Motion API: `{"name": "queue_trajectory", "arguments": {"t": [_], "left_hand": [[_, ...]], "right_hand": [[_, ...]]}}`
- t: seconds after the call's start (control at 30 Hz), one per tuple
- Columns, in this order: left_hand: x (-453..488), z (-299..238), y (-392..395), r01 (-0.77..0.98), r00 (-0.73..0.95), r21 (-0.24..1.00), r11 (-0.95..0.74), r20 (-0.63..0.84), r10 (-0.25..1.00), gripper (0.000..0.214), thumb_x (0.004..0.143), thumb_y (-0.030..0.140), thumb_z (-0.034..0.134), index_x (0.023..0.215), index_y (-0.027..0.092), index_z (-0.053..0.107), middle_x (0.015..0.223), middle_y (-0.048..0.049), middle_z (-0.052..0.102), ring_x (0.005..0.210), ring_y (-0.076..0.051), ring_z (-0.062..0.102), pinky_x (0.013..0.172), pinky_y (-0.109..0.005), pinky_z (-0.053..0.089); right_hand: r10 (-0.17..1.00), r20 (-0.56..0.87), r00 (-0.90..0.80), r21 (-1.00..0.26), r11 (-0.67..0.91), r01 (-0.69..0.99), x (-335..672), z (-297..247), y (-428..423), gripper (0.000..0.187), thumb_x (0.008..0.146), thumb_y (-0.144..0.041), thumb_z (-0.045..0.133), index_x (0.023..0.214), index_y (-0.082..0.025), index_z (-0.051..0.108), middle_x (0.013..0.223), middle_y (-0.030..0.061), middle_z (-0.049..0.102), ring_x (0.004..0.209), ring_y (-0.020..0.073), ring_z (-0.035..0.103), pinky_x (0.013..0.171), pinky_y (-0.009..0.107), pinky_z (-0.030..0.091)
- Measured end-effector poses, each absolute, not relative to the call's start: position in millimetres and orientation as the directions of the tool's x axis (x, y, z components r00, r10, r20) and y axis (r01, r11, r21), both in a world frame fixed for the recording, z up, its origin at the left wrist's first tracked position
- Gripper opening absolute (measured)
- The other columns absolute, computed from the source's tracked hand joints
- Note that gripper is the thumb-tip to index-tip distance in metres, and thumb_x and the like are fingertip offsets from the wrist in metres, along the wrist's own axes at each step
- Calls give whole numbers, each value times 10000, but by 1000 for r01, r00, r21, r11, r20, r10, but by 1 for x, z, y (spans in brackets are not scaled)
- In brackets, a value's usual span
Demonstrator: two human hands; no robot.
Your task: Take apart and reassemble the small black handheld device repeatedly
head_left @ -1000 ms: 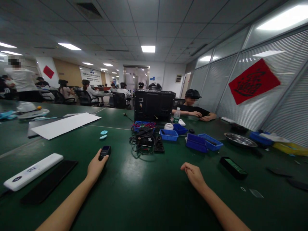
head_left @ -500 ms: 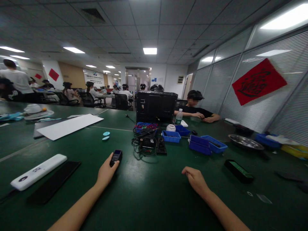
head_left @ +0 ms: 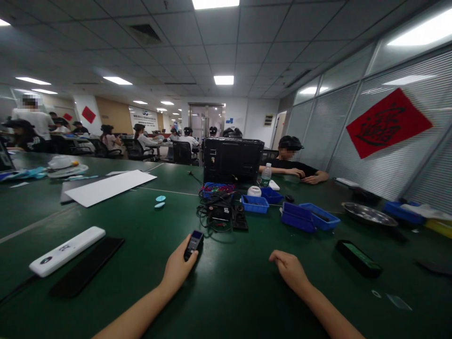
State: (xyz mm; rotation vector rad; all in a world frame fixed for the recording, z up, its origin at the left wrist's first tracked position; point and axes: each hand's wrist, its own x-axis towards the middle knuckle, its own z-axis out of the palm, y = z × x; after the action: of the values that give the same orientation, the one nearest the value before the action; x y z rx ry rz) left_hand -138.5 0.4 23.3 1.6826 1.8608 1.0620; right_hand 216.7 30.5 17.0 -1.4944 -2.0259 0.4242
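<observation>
My left hand (head_left: 177,270) is closed round a small black device with a lit screen (head_left: 194,242), held just above the green table (head_left: 226,296) near its middle. My right hand (head_left: 290,271) rests on the table to the right, fingers curled loosely inward with nothing visible in them. Just beyond the device lies a tangle of black cables and a small black unit (head_left: 221,214).
A white bar-shaped device (head_left: 67,251) and a black slab (head_left: 86,266) lie at left. Blue bins (head_left: 308,217), a black box (head_left: 233,161), a metal dish (head_left: 367,214) and a flat black device (head_left: 358,257) stand ahead and right. A person (head_left: 291,162) sits opposite; others work behind.
My left hand has carried the small black device to the right, toward the table's middle. My right hand has stayed about where it was.
</observation>
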Motion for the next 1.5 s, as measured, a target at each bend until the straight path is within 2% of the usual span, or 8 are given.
{"name": "queue_trajectory", "arguments": {"t": [0.3, 0.47, 0.63, 1.0, 1.13, 1.3, 1.4, 1.5], "left_hand": [[-89, 21, -13, 580, 51, 788, -206, 217, 975, 616, 736, 396, 482, 1303, 183, 369, 1330, -55, 425, 1228, -203, 378, 1039, -321, 254], [-59, 13, -10, 530, 145, 806, -263, 220, 965, 590, 791, 374, 393, 1330, 147, 317, 1367, -62, 369, 1259, -183, 326, 1064, -304, 215], [-29, 7, -3, 478, 195, 839, -258, 185, 963, 579, 790, 258, 336, 1353, 142, 260, 1402, -44, 303, 1286, -154, 268, 1082, -289, 172], [23, 13, 2, 464, 148, 857, -224, 174, 974, 781, 748, 339, 463, 1383, 100, 77, 1441, -86, 198, 1306, -199, 209, 1069, -293, 164], [30, 11, 5, 391, 199, 887, -246, 179, 963, 745, 742, 304, 469, 1378, 105, 136, 1436, -84, 215, 1309, -198, 202, 1079, -295, 152], [29, 2, 14, 166, 265, 960, -227, 178, 948, 748, 693, 117, 444, 1376, 123, 140, 1383, -92, 336, 1247, -162, 342, 1038, -267, 272], [28, -4, 22, 41, 304, 987, -155, 135, 943, 784, 639, 26, 422, 1370, 133, 160, 1367, -100, 362, 1228, -152, 373, 1033, -281, 288], [28, -10, 28, -61, 347, 994, -89, 105, 932, 831, 598, -17, 411, 1370, 148, 150, 1358, -113, 370, 1191, -162, 419, 990, -302, 348]], "right_hand": [[934, 270, -232, -528, 345, 776, 216, 12, 33, 274, 766, -191, 332, 715, -201, 602, 709, 12, 610, 686, 166, 570, 662, 295, 426], [930, 267, -254, -511, 360, 780, 212, 14, 32, 276, 762, -197, 327, 703, -200, 597, 704, 16, 612, 682, 169, 566, 651, 291, 416], [929, 262, -263, -494, 363, 790, 212, 12, 33, 265, 748, -185, 324, 693, -209, 583, 704, 7, 606, 699, 167, 566, 676, 291, 410], [909, 320, -267, -481, 398, 781, 204, 11, 31, 275, 721, -157, 325, 691, -201, 595, 727, 25, 623, 713, 170, 571, 691, 279, 411], [903, 391, -177, -554, 384, 738, 195, 16, 27, 260, 765, -218, 352, 841, -207, 601, 818, 47, 612, 785, 183, 564, 737, 294, 423], [916, 391, -86, -611, 329, 720, 184, 21, 24, 327, 805, -327, 356, 1057, -207, 527, 993, 73, 565, 908, 191, 541, 815, 302, 421], [932, 351, -93, -547, 285, 787, 178, 18, 22, 419, 755, -366, 450, 1137, -196, 475, 1116, 90, 508, 1024, 214, 494, 896, 321, 384], [934, 341, -108, -441, 260, 859, 175, 16, 19, 513, 704, -309, 491, 1199, -189, 428, 1166, 87, 480, 1081, 230, 456, 919, 338, 368]]}}
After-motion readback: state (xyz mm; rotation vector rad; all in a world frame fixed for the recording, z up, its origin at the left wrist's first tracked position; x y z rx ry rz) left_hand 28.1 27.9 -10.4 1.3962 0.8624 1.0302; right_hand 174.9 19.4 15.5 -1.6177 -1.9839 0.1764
